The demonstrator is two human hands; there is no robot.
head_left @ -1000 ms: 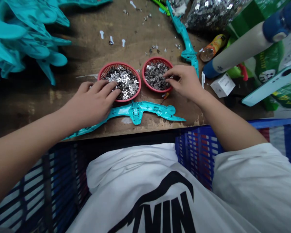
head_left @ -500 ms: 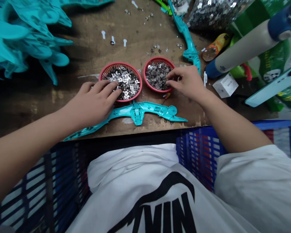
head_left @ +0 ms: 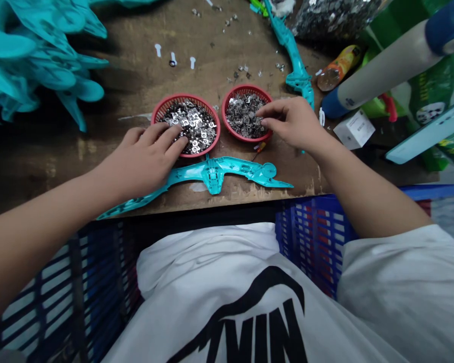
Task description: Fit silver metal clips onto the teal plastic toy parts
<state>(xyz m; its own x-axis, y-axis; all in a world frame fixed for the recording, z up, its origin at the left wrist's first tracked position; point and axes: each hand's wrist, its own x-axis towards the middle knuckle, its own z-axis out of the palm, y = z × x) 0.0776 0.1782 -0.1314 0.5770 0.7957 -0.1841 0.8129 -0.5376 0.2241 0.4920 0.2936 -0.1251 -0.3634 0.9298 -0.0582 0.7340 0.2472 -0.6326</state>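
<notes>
My left hand [head_left: 147, 159] lies with fingers spread over the near left edge of a red plastic basket [head_left: 217, 132] full of shiny flat metal clips [head_left: 194, 123]. Its fingertips touch the clips. My right hand [head_left: 293, 121] reaches into a smaller red basket [head_left: 227, 123] of small metal pieces [head_left: 245, 113]; thumb and forefinger are a little apart, with nothing plainly visible between them. In front of the baskets lies a long turquoise plastic part [head_left: 214, 174], shaped like a toy bow. My left hand covers some of it.
A heap of turquoise parts [head_left: 34, 60] fills the back left. Another turquoise part [head_left: 295, 60] lies behind my right hand. To the right are a bottle [head_left: 382, 65], a white box [head_left: 353, 130] and a phone [head_left: 427, 133]. Blue crates [head_left: 306, 232] stand below the table edge [head_left: 227, 204].
The view has shifted slightly. Both hands stay at their baskets; my right thumb and forefinger have moved only a little among the metal pieces.
</notes>
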